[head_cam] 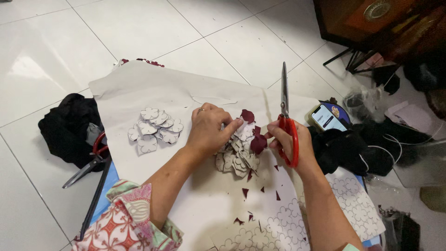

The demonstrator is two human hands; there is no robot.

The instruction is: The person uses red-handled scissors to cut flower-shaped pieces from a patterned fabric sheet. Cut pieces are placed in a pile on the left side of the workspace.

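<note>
The left hand (209,126) rests on a heap of flower-shaped cutouts (238,160) at the centre of a large pale sheet (153,86) spread on the white tiled floor (55,51); its fingers are pinched around a white and dark red piece (245,128) at the top of the heap. The right hand (290,146) is just right of the heap, clenched through the red handles of a pair of scissors (285,111), whose blades are closed and point to the far side. Its fingertips touch a dark red petal piece (258,143) between the two hands. A second, smaller group of white flower cutouts (155,128) lies on the sheet to the left, well apart from the hands. Small dark red offcuts (245,191) are scattered on the sheet near the person. A sheet printed with flower outlines (355,204) lies at the near right. A second pair of scissors (90,160) lies left of the sheet beside a black cloth (67,123). A phone (327,117) lies to the right, next to more black fabric (346,148).
</note>
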